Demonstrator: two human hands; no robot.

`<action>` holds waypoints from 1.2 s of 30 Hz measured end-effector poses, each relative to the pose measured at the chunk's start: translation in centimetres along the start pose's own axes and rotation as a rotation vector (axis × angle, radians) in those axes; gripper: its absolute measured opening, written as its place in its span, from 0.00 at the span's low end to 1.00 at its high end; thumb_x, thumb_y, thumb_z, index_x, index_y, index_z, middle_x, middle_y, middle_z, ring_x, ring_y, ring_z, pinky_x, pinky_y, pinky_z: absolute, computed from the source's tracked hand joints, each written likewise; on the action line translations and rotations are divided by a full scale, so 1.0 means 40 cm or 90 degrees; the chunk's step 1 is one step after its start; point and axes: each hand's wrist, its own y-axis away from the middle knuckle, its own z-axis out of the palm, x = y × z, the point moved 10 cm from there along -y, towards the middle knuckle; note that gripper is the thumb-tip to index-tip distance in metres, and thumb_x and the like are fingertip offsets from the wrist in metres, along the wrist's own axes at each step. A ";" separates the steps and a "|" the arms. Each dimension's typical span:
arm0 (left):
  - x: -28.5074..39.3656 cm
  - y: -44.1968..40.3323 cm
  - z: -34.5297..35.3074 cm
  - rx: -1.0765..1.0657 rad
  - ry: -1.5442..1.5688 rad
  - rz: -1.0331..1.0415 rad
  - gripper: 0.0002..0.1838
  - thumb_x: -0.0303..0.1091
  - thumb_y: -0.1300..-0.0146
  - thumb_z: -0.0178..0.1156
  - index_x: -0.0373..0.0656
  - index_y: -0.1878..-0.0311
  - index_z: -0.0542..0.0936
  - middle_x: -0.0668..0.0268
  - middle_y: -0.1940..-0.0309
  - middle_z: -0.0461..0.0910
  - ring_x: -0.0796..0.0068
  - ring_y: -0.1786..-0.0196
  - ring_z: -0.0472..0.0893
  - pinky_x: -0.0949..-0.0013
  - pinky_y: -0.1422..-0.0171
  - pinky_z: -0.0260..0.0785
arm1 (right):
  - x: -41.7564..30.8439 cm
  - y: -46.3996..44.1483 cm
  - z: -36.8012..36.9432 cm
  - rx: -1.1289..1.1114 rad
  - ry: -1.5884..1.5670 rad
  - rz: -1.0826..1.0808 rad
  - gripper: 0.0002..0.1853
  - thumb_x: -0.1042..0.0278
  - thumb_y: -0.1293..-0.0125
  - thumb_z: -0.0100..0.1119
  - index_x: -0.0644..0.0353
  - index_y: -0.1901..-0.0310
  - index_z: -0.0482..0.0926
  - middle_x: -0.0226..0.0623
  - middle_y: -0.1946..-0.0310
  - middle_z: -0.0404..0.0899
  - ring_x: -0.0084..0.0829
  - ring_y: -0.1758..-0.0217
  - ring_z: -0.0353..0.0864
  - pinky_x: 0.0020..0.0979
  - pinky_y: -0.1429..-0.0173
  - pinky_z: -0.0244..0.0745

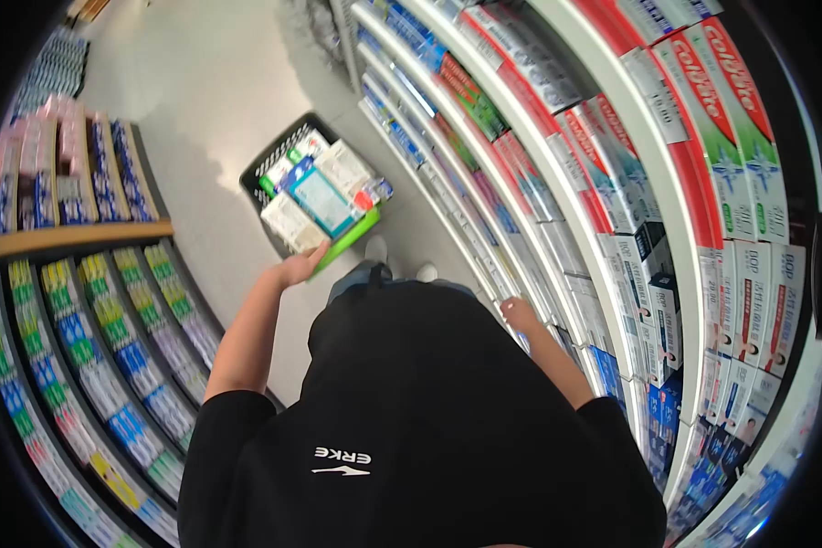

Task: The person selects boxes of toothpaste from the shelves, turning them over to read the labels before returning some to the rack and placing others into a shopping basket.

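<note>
My left hand (pixel 305 266) is closed around the green handle (pixel 342 243) of a black shopping basket (pixel 259 186). The basket hangs in front of my legs, tilted in view. In it lie white boxes (pixel 289 222), a flat pack with a teal border (pixel 323 199), some green and white packs and a small red-topped item (pixel 365 199). My right hand (pixel 520 315) hangs by my right side near the lower shelves, fingers curled in, with nothing seen in it. Toothpaste boxes (pixel 714 100) stand upright on the shelf to my right.
White-edged shelves (pixel 680 192) full of boxed toothpaste curve along my right. On my left, a rack (pixel 100 356) holds rows of hanging packs, with pink and blue packs (pixel 59 151) above a wooden edge. Grey floor (pixel 192 82) runs ahead past my shoes (pixel 376 247).
</note>
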 end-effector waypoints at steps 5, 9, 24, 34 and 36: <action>-0.105 -0.179 -0.035 -0.075 -0.011 -0.128 0.52 0.77 0.36 0.51 0.30 0.33 0.74 0.40 0.43 0.81 0.46 0.40 0.81 0.54 0.36 0.74 | -0.120 0.186 0.006 0.079 -0.231 0.129 0.18 0.53 0.30 0.57 0.61 0.52 0.83 0.45 0.65 0.87 0.36 0.65 0.89 0.40 0.55 0.81; 0.007 -0.299 -0.055 0.076 -0.121 0.037 0.57 0.64 0.50 0.75 0.32 0.27 0.66 0.38 0.37 0.76 0.43 0.34 0.77 0.56 0.29 0.70 | -0.135 0.344 0.089 0.107 -0.160 0.235 0.19 0.50 0.30 0.60 0.57 0.50 0.84 0.46 0.60 0.89 0.42 0.57 0.90 0.41 0.47 0.81; 0.192 -0.375 -0.068 0.171 -0.090 0.149 0.33 0.47 0.52 0.77 0.37 0.46 0.80 0.46 0.53 0.86 0.44 0.46 0.84 0.51 0.41 0.77 | 0.059 0.661 0.634 0.092 -0.346 0.439 0.21 0.49 0.33 0.64 0.53 0.45 0.84 0.45 0.54 0.89 0.43 0.47 0.88 0.40 0.40 0.80; 0.102 -0.181 -0.505 0.272 0.193 0.006 0.29 0.53 0.41 0.70 0.33 0.52 0.84 0.57 0.66 0.87 0.66 0.61 0.86 0.65 0.55 0.76 | -0.120 0.567 0.304 0.078 -0.280 0.383 0.19 0.51 0.29 0.62 0.55 0.46 0.83 0.44 0.57 0.89 0.45 0.51 0.88 0.41 0.45 0.81; 0.184 -0.089 -0.577 0.290 0.367 0.081 0.24 0.49 0.36 0.68 0.35 0.52 0.84 0.63 0.66 0.86 0.73 0.63 0.85 0.69 0.57 0.76 | -0.103 0.506 0.216 0.175 -0.228 0.296 0.19 0.52 0.30 0.63 0.56 0.46 0.83 0.47 0.60 0.88 0.49 0.54 0.87 0.43 0.48 0.81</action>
